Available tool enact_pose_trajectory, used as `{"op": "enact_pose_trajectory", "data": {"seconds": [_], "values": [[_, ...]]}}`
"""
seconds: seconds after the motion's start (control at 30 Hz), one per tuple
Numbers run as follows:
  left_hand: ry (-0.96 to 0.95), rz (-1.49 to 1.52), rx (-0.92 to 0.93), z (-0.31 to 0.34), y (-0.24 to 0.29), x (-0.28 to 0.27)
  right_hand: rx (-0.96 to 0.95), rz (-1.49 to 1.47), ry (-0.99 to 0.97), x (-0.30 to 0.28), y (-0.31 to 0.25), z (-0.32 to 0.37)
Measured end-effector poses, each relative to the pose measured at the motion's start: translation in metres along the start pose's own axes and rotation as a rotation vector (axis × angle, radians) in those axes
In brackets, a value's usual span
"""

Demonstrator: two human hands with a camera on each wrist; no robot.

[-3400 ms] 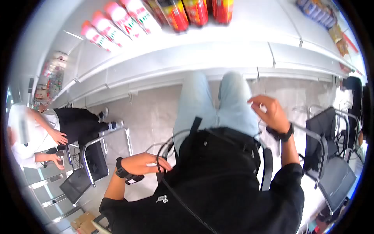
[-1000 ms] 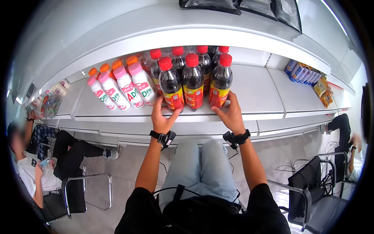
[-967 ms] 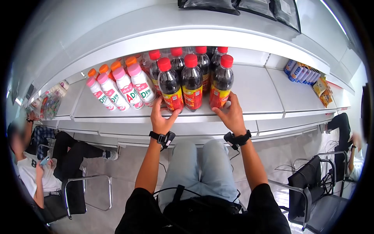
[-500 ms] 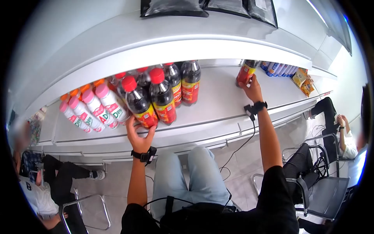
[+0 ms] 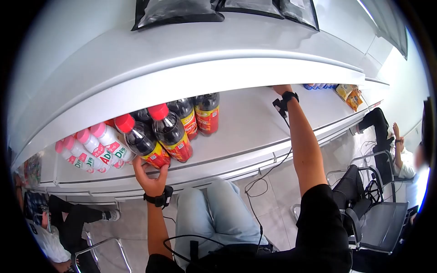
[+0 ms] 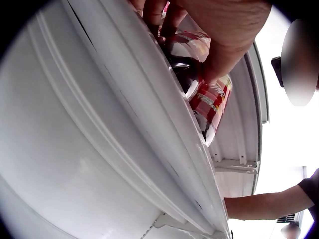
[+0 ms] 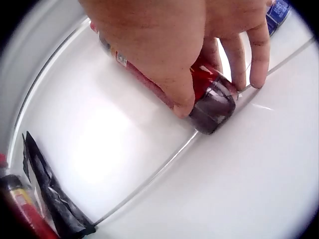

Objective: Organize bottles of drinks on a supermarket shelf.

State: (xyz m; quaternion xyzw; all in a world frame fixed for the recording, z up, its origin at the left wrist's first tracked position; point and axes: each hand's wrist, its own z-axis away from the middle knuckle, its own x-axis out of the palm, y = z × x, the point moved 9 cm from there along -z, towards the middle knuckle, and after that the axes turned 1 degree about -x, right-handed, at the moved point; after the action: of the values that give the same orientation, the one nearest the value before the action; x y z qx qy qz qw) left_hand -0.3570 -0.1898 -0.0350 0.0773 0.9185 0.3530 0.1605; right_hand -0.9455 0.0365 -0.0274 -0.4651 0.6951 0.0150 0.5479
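Note:
My left hand (image 5: 152, 179) grips the base of the front-left drink bottle (image 5: 144, 144), which has a red cap, dark drink and a red-yellow label. In the left wrist view, thumb and fingers lie on either side of that bottle (image 6: 192, 46). A second such bottle (image 5: 175, 136) stands right beside it. Far to the right, my right hand (image 5: 281, 88) reaches under the upper shelf, whose edge hides most of it. The right wrist view shows this hand (image 7: 154, 45) holding another drink bottle (image 7: 212, 107) low down, its base over the shelf seam.
More dark drink bottles (image 5: 207, 116) stand behind. White bottles with pink caps (image 5: 109, 141) line up at the left. Blue cans (image 5: 321, 86) and yellow snack packets (image 5: 350, 96) sit at the right. The upper shelf (image 5: 191, 75) overhangs; chairs (image 5: 380, 223) and seated people are nearby.
My right hand has carried one drink bottle from the front row rightward and deeper under the upper shelf. My left hand stays at the front-left bottle while the head view has turned right.

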Motion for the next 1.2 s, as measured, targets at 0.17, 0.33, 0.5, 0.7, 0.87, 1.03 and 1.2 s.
{"op": "enact_pose_trajectory", "data": {"seconds": [0.17,0.33,0.5,0.7,0.87,1.03,1.2], "values": [[-0.009,0.034,0.002,-0.006,0.008,0.004,0.115,-0.172,0.129,-0.002,0.012,0.034],[0.010,-0.022,0.071,-0.011,0.017,0.000,-0.011,-0.454,0.235,-0.034,-0.054,0.095],[0.041,-0.060,0.100,-0.009,0.022,-0.002,-0.225,-0.545,-0.220,-0.017,-0.214,0.180],[-0.009,-0.064,0.064,-0.010,0.021,-0.001,-0.115,-0.685,-0.290,0.023,-0.284,0.189],[0.007,-0.050,0.051,-0.009,0.018,-0.002,-0.141,-0.577,-0.296,0.034,-0.284,0.177],[0.007,-0.090,0.091,-0.008,0.015,-0.002,-0.069,-0.488,-0.374,0.010,-0.245,0.175],[0.019,-0.097,0.087,-0.008,0.018,-0.002,0.077,-0.530,-0.114,-0.021,-0.117,0.127]]}}
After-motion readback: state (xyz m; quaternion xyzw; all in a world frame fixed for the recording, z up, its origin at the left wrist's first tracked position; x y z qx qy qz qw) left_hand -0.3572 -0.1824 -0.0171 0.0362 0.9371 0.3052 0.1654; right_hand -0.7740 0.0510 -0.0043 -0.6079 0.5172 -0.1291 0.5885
